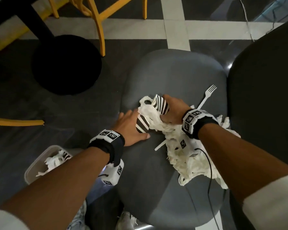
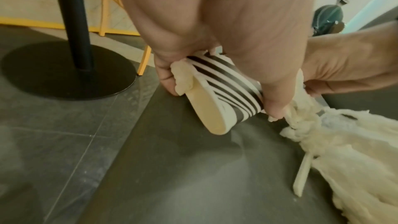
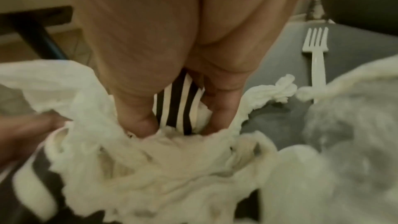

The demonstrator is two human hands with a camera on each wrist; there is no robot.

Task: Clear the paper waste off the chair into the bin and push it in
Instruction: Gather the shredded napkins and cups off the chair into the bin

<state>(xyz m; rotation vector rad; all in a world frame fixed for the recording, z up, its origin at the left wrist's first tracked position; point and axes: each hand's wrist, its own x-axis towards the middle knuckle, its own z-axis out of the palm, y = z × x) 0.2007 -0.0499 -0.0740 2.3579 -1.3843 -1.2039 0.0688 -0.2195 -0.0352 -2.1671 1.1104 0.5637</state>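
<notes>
Paper waste lies on the grey chair seat [image 1: 176, 72]: crumpled white tissue [image 1: 186, 156], two brown-and-white striped paper cups and white plastic forks. My left hand [image 1: 133, 124] grips the nearer striped cup [image 1: 142, 126] on its side, thumb and fingers round it, its open mouth [image 2: 206, 108] facing the floor side. My right hand [image 1: 170, 110] grips the farther striped cup [image 1: 162, 103] together with tissue [image 3: 150, 159]. The clear bin [image 1: 32, 166] stands on the floor at lower left, holding tissue and a striped cup.
One white fork [image 1: 208, 95] lies beyond my right wrist; another fork handle [image 1: 160, 145] pokes out from under the tissue. The dark chair back [image 1: 264, 97] rises on the right. A black table base [image 1: 66, 63] and yellow chair legs [image 1: 100, 30] stand on the tiled floor.
</notes>
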